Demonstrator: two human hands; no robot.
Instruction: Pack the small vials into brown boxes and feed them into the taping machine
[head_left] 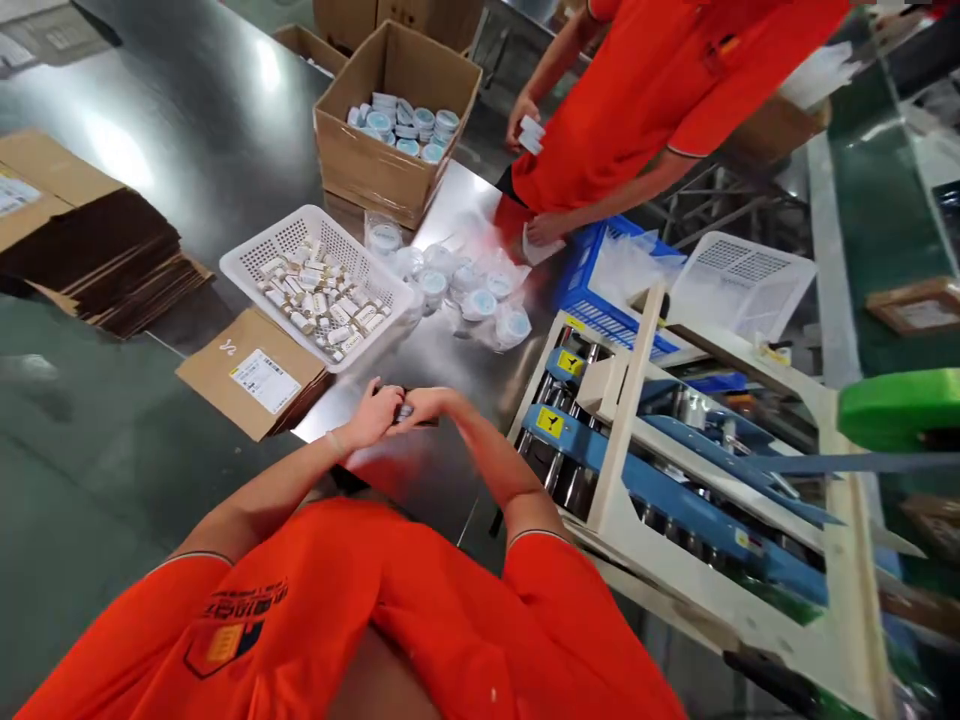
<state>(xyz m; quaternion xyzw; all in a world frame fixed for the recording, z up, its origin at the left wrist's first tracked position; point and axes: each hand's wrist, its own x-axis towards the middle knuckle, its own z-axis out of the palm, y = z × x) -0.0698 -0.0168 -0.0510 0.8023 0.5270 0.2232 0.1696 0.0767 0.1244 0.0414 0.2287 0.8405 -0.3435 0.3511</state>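
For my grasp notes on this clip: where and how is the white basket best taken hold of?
Probably by the rim at both short ends, from above: the white basket is longish, open-topped and loaded with small labelled pieces, and the cardboard stack crowds its near long side.

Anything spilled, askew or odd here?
No clear spill or damage. Untidy, though: bagged round tubs lie scattered on the metal table, and the flattened-carton stack at left has uneven edges. Small bottles lie jumbled, but inside the white basket.

Steel table with white glare, dull green floor at left.
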